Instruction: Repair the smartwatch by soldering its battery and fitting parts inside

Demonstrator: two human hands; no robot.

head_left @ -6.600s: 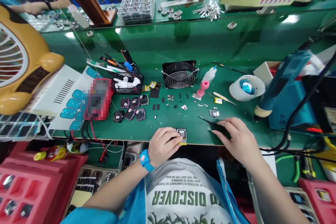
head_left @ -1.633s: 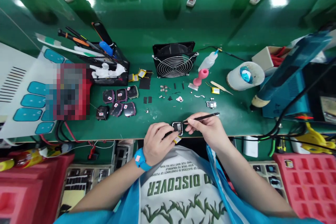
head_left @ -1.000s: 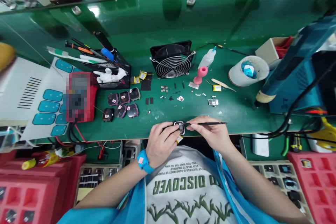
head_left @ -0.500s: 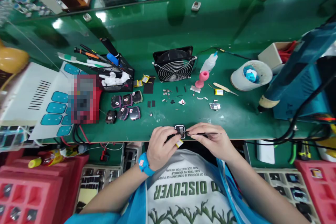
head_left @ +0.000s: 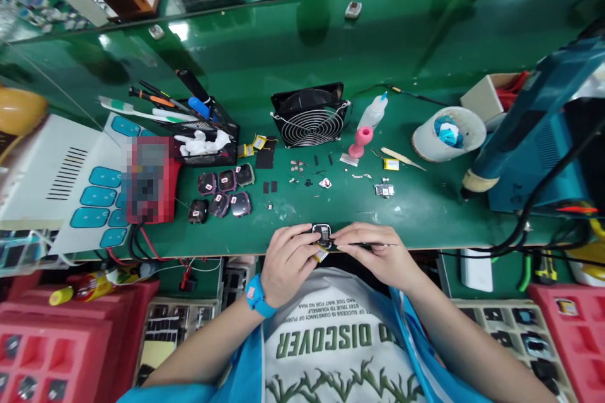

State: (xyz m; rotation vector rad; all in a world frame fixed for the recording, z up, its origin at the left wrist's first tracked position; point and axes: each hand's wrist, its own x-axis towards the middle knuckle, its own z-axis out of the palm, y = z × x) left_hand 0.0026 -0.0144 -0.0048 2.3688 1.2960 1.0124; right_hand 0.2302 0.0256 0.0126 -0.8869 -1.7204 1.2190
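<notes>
At the front edge of the bench, my left hand (head_left: 289,266) pinches a small opened smartwatch case (head_left: 324,235) with a pale rim and dark inside. A yellow-and-silver battery (head_left: 322,256) hangs below the case, by my left fingertips. Just to the right, my right hand (head_left: 388,257) is closed on slim dark tweezers (head_left: 378,244), whose tip end is at the right side of the case. My fingers partly cover the tip and the case's inner parts. Beyond my hands lie a small circuit board (head_left: 384,189) and a loose battery (head_left: 391,164).
Several watch faces (head_left: 218,205) lie left of centre. Behind stand a black fan (head_left: 309,114), a pink stand (head_left: 362,141), a white bottle (head_left: 373,112) and a white tub (head_left: 428,138). A red meter (head_left: 165,179) is left; a blue tool (head_left: 529,119) leans at right.
The tweezers' tip and my right hand have shifted slightly against the case, and more of the battery shows below it. The whole view has moved slightly. Both holds are unchanged.
</notes>
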